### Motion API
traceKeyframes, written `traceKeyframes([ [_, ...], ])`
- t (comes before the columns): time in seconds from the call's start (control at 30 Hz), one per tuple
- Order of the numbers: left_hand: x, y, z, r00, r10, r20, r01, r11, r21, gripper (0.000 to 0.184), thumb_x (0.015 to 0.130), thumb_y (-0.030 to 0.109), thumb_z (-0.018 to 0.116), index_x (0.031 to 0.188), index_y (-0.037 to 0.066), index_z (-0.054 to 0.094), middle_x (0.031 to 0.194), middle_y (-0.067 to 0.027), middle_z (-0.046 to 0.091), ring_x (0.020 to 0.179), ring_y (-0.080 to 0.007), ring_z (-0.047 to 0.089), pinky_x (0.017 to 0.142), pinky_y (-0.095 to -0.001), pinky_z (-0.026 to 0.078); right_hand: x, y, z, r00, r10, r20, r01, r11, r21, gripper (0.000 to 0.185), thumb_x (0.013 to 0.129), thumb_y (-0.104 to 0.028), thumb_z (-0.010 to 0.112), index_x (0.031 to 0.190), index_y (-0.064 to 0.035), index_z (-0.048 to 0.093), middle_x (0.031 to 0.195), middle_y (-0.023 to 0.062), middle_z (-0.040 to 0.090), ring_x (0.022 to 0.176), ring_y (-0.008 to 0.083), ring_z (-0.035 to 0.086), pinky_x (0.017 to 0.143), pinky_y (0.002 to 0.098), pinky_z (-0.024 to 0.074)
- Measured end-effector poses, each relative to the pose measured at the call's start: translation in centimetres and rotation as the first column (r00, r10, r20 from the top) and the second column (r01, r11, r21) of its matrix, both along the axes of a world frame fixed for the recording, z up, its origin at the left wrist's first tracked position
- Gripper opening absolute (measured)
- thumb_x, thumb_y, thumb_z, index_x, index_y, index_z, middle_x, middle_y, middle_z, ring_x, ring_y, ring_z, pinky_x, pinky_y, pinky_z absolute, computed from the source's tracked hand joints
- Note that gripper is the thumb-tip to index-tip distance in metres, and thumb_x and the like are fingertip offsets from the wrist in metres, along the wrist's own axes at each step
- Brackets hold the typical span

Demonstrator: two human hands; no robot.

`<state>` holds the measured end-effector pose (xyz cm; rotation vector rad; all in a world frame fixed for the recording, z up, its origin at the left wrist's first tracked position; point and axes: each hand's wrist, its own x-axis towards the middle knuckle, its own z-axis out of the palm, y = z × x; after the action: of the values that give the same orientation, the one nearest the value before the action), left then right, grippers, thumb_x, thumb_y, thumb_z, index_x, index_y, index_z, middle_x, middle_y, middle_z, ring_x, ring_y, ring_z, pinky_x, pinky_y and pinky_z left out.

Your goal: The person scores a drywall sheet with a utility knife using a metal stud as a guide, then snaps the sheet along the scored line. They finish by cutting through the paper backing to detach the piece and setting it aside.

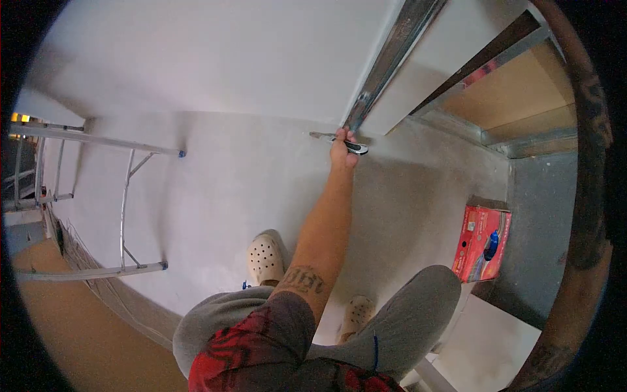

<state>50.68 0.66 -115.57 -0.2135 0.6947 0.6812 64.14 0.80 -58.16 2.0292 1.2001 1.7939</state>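
Note:
My left hand (pixel 342 147) is closed around a utility knife (pixel 356 149), its handle grey and black. The knife's narrow front end points left, low over the pale floor. Just beyond my fingers is the lower end of a dark, smudged metal channel (pixel 392 55), which runs up along the white wall panel edge. Whether the knife touches the channel or floor, I cannot tell. My right arm (pixel 591 215) is very close to the camera along the right edge, with its hand out of view.
A red cardboard box (pixel 479 228) with a blue opening stands on the right. A metal ladder (pixel 124 202) lies to the left, beside brown board (pixel 78 320). An open framed wall section (pixel 516 98) is at upper right. My beige clogs (pixel 264 258) are on the floor.

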Motion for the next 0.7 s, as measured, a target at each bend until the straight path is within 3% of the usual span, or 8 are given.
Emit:
traceKeyframes([
  [0.23, 0.7, -0.2, -0.6, 1.0, 0.001, -0.025, 0.0, 1.0, 0.025, 0.013, 0.099, 0.019, 0.059, 0.106, 0.009, 0.064, 0.099, -0.0024, 0.067, 0.073, -0.012, 0.057, 0.06, -0.0225, 0.05, 0.3, 0.1, -0.4, 0.999, -0.046, 0.011, 0.046, 0.999, -0.011, 0.119, 0.071, -0.048, 0.084, 0.158, -0.0153, 0.009, 0.164, 0.0128, 0.004, 0.149, 0.0398, 0.007, 0.116, 0.0669, 0.0147],
  [0.5, 1.4, 0.3, -0.7, 0.998, -0.045, -0.053, 0.04, 0.995, -0.093, 0.016, 0.1, 0.021, 0.056, 0.104, 0.006, 0.061, 0.088, -0.0028, 0.063, 0.071, -0.0122, 0.061, 0.052, -0.0202, 0.051, -0.5, 0.3, -0.5, 0.995, -0.095, -0.007, 0.095, 0.995, -0.025, 0.119, 0.071, -0.048, 0.084, 0.158, -0.0158, 0.01, 0.164, 0.0129, 0.005, 0.149, 0.0397, 0.007, 0.116, 0.0668, 0.0147],
  [0.6, 1.8, 0.1, -1.0, 0.99, -0.027, -0.138, 0.017, 0.997, -0.075, 0.013, 0.097, 0.019, 0.062, 0.105, 0.01, 0.064, 0.092, 0.0004, 0.065, 0.077, -0.0137, 0.063, 0.059, -0.0228, 0.047, -0.8, 0.3, -0.3, 0.994, -0.11, -0.004, 0.11, 0.994, -0.028, 0.119, 0.071, -0.048, 0.084, 0.158, -0.016, 0.01, 0.164, 0.0129, 0.005, 0.149, 0.0397, 0.007, 0.116, 0.0668, 0.0147],
  [0.7, 1.7, -0.3, -0.8, 0.982, -0.015, -0.186, 0.001, 0.997, -0.071, 0.014, 0.097, 0.019, 0.063, 0.105, 0.008, 0.063, 0.09, -0.0015, 0.065, 0.072, -0.015, 0.063, 0.058, -0.024, 0.047, -0.9, 0.2, -0.1, 0.991, -0.131, -0.006, 0.131, 0.991, -0.029, 0.118, 0.071, -0.048, 0.084, 0.158, -0.0162, 0.01, 0.164, 0.0129, 0.005, 0.149, 0.0397, 0.007, 0.116, 0.0668, 0.0147],
])
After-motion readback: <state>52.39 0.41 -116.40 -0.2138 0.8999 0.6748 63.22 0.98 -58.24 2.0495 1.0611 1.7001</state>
